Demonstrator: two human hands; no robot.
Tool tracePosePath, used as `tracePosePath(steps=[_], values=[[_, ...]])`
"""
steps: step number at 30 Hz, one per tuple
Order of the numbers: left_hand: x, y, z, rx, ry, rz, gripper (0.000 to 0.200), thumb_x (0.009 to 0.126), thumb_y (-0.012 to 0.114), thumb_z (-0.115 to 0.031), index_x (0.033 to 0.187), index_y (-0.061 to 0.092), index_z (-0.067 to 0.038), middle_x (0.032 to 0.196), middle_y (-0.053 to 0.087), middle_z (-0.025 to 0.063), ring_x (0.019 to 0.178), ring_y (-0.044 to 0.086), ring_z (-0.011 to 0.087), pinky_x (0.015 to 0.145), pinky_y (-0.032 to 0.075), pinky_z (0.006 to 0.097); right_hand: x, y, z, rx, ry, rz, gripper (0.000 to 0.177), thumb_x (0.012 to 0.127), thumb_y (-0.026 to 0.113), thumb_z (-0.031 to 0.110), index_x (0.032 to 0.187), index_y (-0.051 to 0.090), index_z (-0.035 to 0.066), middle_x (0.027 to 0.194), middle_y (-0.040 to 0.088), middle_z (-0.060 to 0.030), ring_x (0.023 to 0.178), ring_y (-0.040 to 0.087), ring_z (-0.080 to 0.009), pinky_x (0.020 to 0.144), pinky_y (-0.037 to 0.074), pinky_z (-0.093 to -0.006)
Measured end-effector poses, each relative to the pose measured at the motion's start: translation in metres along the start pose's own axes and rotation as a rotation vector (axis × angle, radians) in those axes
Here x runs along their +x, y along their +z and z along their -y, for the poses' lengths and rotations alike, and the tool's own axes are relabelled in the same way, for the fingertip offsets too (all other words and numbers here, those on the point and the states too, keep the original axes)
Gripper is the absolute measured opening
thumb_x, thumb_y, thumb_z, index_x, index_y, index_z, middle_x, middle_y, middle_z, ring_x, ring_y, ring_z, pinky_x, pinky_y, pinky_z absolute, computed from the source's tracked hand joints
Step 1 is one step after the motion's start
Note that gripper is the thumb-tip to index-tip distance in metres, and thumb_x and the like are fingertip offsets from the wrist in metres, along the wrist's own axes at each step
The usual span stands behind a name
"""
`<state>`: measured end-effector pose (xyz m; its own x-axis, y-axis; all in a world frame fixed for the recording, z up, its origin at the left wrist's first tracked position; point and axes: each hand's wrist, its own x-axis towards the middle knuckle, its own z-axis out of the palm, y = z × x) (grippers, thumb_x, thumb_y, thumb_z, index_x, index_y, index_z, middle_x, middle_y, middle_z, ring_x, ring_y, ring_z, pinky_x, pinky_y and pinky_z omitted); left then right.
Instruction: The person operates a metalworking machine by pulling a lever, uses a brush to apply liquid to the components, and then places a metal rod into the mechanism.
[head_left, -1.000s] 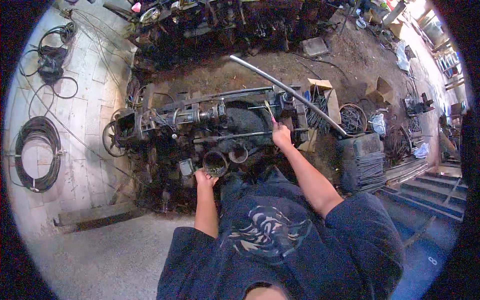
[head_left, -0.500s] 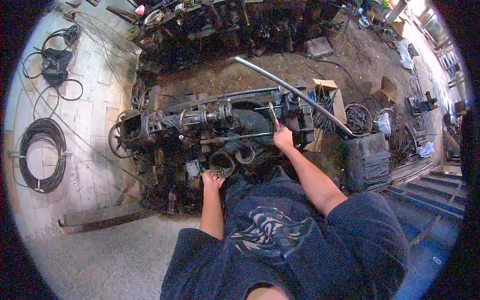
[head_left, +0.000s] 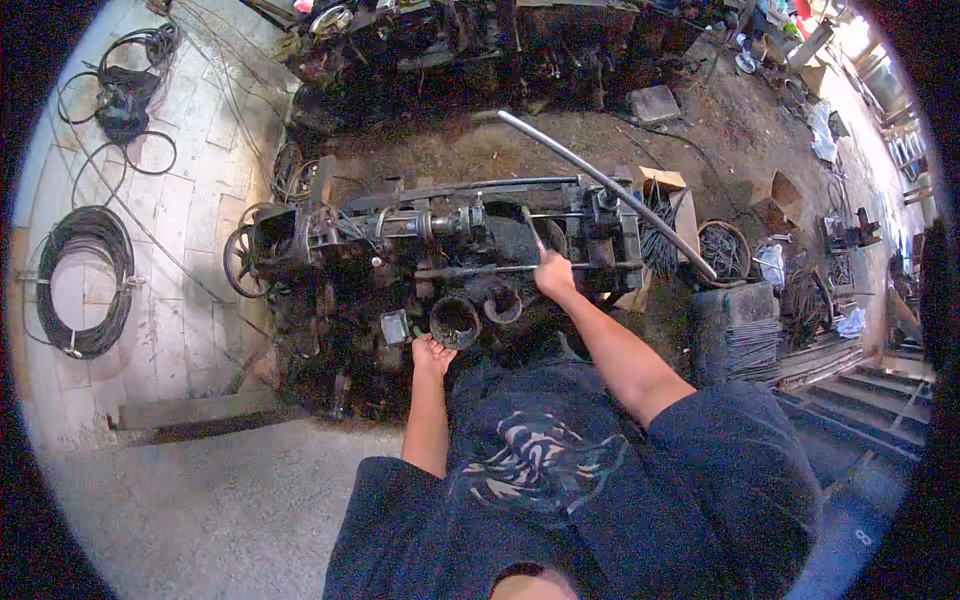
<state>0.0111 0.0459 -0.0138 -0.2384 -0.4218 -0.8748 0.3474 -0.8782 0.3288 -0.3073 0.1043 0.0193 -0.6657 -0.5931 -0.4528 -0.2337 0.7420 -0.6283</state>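
Observation:
A dirty dark lathe-like machine [head_left: 400, 225] lies lengthwise in front of me. In my right hand [head_left: 555, 276] is a slim brush with a pinkish-red handle [head_left: 541, 246], its tip pointing away over the dark pan in the machine's middle. My left hand [head_left: 432, 355] is lower and to the left, its fingers curled at the near rim of a round metal cup [head_left: 455, 322]. A small green piece [head_left: 417, 331] shows by the left thumb; what that hand grips is mostly hidden. A second round cup [head_left: 502, 302] sits beside the first.
A long metal pipe [head_left: 600, 180] slants across the machine's right end. Beyond are an open carton [head_left: 685, 215], a round basket of metal pieces [head_left: 722, 250] and a dark bin with rods [head_left: 735, 315]. Coiled wire [head_left: 85, 285] lies on the left floor, near a wooden beam [head_left: 200, 408].
My right hand has moved slightly left with the brush, which now tilts more leftward. The left hand stays by the round cup. The whole view has shifted a little.

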Motion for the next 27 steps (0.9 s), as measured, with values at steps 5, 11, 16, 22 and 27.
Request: tracePosePath(steps=[5,11,16,22,27], values=[[-0.026,0.022,0.004,0.081,0.1,-0.034,0.031,0.081,0.038,-0.022,0.052,0.028,-0.02,0.045,0.03,-0.0034,0.038,0.03,0.0131,0.045,0.037,0.0291,0.012,0.02,0.076,0.282,-0.154,-0.096,0.037,0.088,0.042,0.033,0.086,0.064,0.002,0.084,0.061,-0.025,0.082,0.058,-0.044,0.075,0.046,-0.0483],[-0.003,0.005,0.006,0.196,0.088,-0.088,0.024,0.082,0.044,-0.027,0.062,0.04,-0.015,0.047,0.039,-0.0009,0.042,0.038,0.0181,0.065,0.048,0.0408,-0.007,0.012,0.05,0.288,-0.306,-0.065,0.038,0.092,0.044,0.038,0.095,0.057,0.002,0.072,0.06,-0.0183,0.065,0.06,-0.0349,0.061,0.047,-0.0431],[0.001,0.002,0.008,0.186,0.071,-0.074,0.022,0.085,0.04,-0.029,0.069,0.041,-0.014,0.054,0.04,-0.0012,0.043,0.041,0.0162,0.054,0.045,0.0355,-0.03,-0.028,-0.016,1.085,0.402,0.49,0.03,0.092,0.046,0.039,0.087,0.048,0.009,0.055,0.036,0.0005,0.041,0.035,-0.0103,0.035,0.028,-0.0236],[-0.011,0.012,0.01,0.101,0.072,-0.034,0.031,0.087,0.037,-0.024,0.058,0.03,-0.018,0.045,0.03,-0.0024,0.035,0.03,0.0147,0.048,0.04,0.0306,-0.001,-0.035,-0.033,1.495,0.417,0.416,0.029,0.093,0.044,0.036,0.088,0.046,0.008,0.054,0.028,0.0046,0.04,0.024,-0.0072,0.035,0.018,-0.0228],[-0.018,0.023,0.016,0.112,0.141,-0.155,0.035,0.085,0.039,-0.021,0.053,0.025,-0.019,0.043,0.024,-0.0025,0.036,0.027,0.0131,0.042,0.035,0.0293,-0.006,-0.017,0.017,1.159,0.255,0.444,0.032,0.092,0.044,0.038,0.085,0.048,0.007,0.052,0.031,0.0043,0.038,0.025,-0.0075,0.034,0.019,-0.0235]])
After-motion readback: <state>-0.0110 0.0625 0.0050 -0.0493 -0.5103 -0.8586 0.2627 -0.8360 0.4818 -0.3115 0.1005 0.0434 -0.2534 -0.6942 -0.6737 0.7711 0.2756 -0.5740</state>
